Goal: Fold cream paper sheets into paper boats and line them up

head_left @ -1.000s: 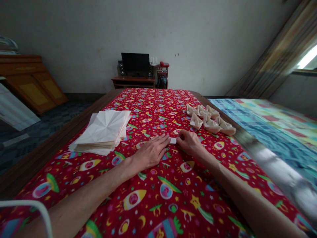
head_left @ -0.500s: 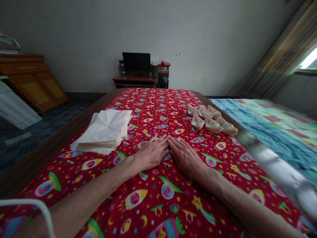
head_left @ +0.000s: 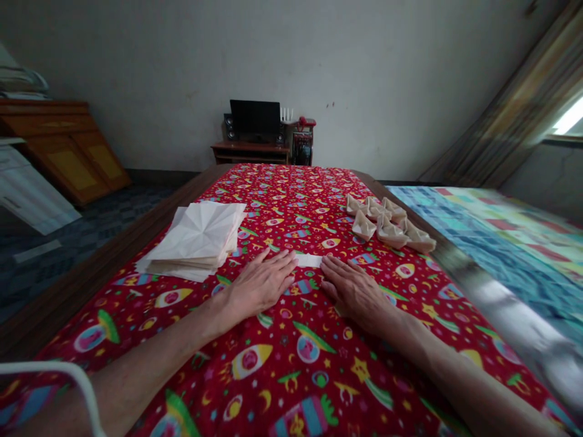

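A narrow folded strip of white paper (head_left: 308,260) lies flat on the red patterned cloth (head_left: 291,376). My left hand (head_left: 264,282) rests flat over the strip's left end, fingers stretched out. Over its right end lies my right hand (head_left: 353,288), palm down, fingers extended. Only the strip's middle shows; both ends are hidden under my fingers. To the left sits a stack of creased paper sheets (head_left: 200,233). Several folded paper pieces with pointed corners (head_left: 392,230) stand in two rows at the right.
The cloth covers a dark wooden table (head_left: 150,227). A white cable (head_left: 75,370) curves at the lower left. Beyond the table stand a monitor (head_left: 255,116) and speakers on a small desk (head_left: 250,150). A bed with a patterned cover (head_left: 492,243) is at the right.
My hands have slid apart to the sides along the strip, uncovering its middle. The stack and the folded pieces have stayed in place; the view has shifted slightly.
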### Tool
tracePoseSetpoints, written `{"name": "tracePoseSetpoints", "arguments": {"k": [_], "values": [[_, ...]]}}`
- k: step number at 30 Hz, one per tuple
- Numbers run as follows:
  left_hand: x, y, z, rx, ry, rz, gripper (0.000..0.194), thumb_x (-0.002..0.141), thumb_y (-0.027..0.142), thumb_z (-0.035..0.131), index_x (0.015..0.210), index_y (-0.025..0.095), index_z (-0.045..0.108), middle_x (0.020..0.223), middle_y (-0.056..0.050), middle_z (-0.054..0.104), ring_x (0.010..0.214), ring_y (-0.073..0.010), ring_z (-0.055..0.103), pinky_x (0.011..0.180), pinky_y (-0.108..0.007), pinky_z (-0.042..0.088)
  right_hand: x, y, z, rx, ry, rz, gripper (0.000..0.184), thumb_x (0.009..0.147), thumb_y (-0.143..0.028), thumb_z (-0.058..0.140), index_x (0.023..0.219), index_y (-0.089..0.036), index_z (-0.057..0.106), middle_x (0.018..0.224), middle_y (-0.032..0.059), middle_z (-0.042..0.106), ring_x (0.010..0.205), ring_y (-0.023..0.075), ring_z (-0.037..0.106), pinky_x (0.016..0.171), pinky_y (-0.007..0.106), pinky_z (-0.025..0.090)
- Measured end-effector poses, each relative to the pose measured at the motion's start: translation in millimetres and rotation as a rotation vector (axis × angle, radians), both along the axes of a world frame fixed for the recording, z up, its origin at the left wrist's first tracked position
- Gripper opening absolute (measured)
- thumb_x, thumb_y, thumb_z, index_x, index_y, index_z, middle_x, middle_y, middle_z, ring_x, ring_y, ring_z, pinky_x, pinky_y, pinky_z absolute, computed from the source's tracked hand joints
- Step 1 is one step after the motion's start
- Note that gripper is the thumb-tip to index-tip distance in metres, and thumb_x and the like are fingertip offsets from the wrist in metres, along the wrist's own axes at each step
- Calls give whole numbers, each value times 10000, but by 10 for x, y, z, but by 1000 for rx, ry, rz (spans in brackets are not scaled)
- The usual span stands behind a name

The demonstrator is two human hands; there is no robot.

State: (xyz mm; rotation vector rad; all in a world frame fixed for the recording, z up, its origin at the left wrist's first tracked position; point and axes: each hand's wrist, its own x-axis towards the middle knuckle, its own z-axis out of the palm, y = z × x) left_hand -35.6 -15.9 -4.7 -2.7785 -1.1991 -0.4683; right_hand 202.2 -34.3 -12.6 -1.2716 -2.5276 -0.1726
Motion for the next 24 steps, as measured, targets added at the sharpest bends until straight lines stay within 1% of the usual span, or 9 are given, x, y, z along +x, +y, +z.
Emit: {"name": "tracePoseSetpoints", "arguments": {"k": [3, 6, 7, 9, 11, 15, 18, 21, 24], "values": [[-13, 43, 11, 46, -50, 26, 323, 921, 246, 408, 1173, 168, 593, 1289, -106, 566, 1215, -223, 509, 1060, -438, 320, -26, 9, 50, 11, 40, -20, 346, 955, -294, 357, 1164, -151, 592, 1268, 128, 575, 1213, 250, 497, 1005, 421, 402], [-13, 168, -3, 73, -146, 23, 251, 905, 212, 444, 998, 171, 673, 1113, -100, 669, 1065, -220, 601, 959, -395, 432, -53, 43, 115, -21, 121, -13, 271, 944, -262, 383, 1007, -168, 628, 1127, 118, 646, 1117, 241, 561, 940, 395, 439], [-9, 219, -15, 64, -184, 15, 236, 900, 209, 459, 982, 176, 678, 1066, -91, 684, 1023, -213, 615, 924, -374, 458, -56, 62, 132, -31, 157, -4, 248, 938, -257, 395, 970, -170, 625, 1088, 116, 653, 1075, 233, 578, 914, 379, 450], [3, 317, -43, 41, -269, 22, 228, 890, 208, 488, 1031, 175, 664, 1022, -82, 688, 980, -199, 620, 885, -341, 481, -49, 113, 153, -31, 229, 2, 195, 921, -250, 430, 950, -168, 605, 1015, 116, 655, 977, 219, 601, 844, 348, 469], [24, 389, -66, 30, -335, 55, 246, 872, 205, 517, 1076, 165, 649, 1004, -82, 682, 959, -194, 617, 868, -322, 485, -32, 180, 151, 1, 291, -8, 169, 888, -245, 485, 1004, -164, 577, 960, 115, 647, 885, 211, 602, 771, 328, 473], [64, 439, -50, -55, -426, 102, 210, 838, 207, 553, 993, 169, 689, 916, -67, 675, 836, -171, 628, 775, -283, 497, -19, 327, 127, -7, 350, 12, 216, 833, -214, 544, 1043, -165, 549, 901, 94, 640, 778, 184, 584, 695, 287, 449], [72, 435, 7, -183, -522, 95, 169, 806, 193, 581, 918, 175, 706, 878, -51, 686, 791, -159, 637, 736, -266, 495, -35, 386, 135, -103, 391, -7, 137, 812, -202, 560, 947, -178, 558, 844, 50, 642, 710, 149, 574, 621, 238, 408], [75, 434, 42, -255, -631, 81, 160, 787, 185, 588, 898, 168, 702, 900, -51, 690, 848, -172, 639, 792, -276, 487, -51, 375, 148, -148, 424, -28, 56, 784, -201, 586, 802, -190, 534, 713, -3, 608, 605, 116, 531, 541, 207, 344], [110, 423, 25, -300, -796, 121, 276, 826, 272, 555, 1059, 152, 641, 1007, -72, 663, 905, -183, 630, 830, -295, 481, -67, 330, 140, -64, 431, 29, 95, 794, -179, 551, 720, -190, 492, 660, -8, 560, 557, 100, 479, 514, 204, 313]]}}
